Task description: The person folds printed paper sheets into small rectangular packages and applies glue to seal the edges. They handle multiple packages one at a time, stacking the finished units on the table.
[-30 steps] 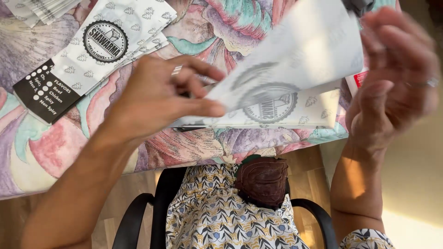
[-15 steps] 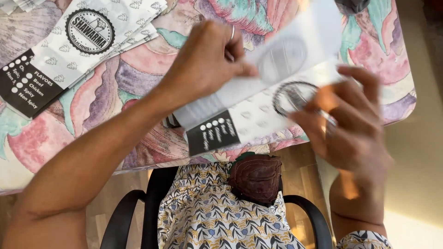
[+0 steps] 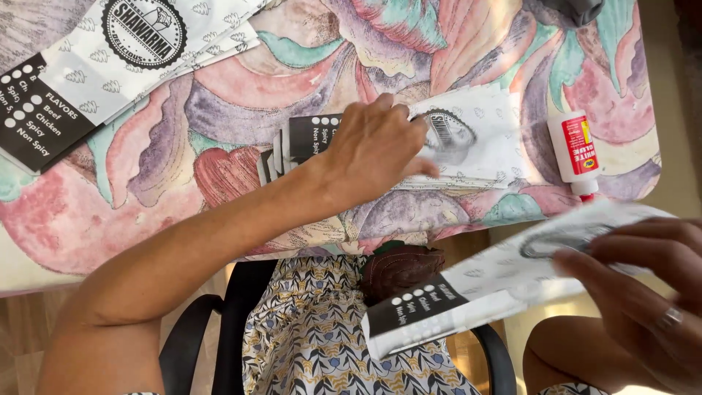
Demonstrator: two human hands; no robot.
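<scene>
Off the near edge of the tabletop [image 3: 219,212], the right hand [image 3: 643,300] has its grip closed on one white paper sleeve [image 3: 497,281], thumb on top and fingers beneath, so it hangs flat in the air over the lap with its black printed end pointing left. Across from it, the left hand [image 3: 376,150] lies palm down with fingers spread on a small stack of sleeves [image 3: 468,139], clasping nothing; it seems to press the stack flat so the pieces stay put. The held sleeve is well clear of that stack, lower and to the right. Just beside the stack stands a white glue bottle [image 3: 574,150], and another pile of sleeves [image 3: 110,66] lies at the far left.
</scene>
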